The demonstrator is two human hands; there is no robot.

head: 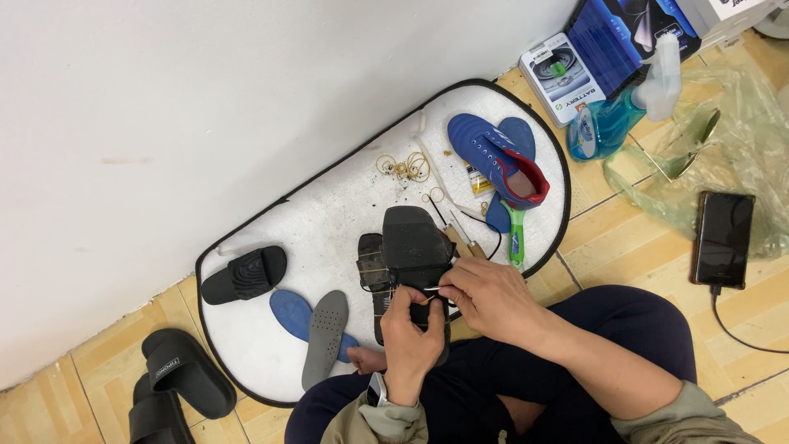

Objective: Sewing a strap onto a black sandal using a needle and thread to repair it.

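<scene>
My left hand grips the lower part of a black sandal held sole-up over the white mat. A thin metal needle or awl lies across the sole's edge. My right hand pinches it there, fingertips pressed against the sandal beside my left thumb. Dark thread runs from the sandal toward a wooden-handled tool lying just behind it. A second sandal part shows under the held one.
On the mat lie a blue sports shoe, a green brush, rubber bands, a black slide, and blue and grey insoles. Black slides sit on the floor at left. A phone, spray bottle, boxes and plastic bag lie right.
</scene>
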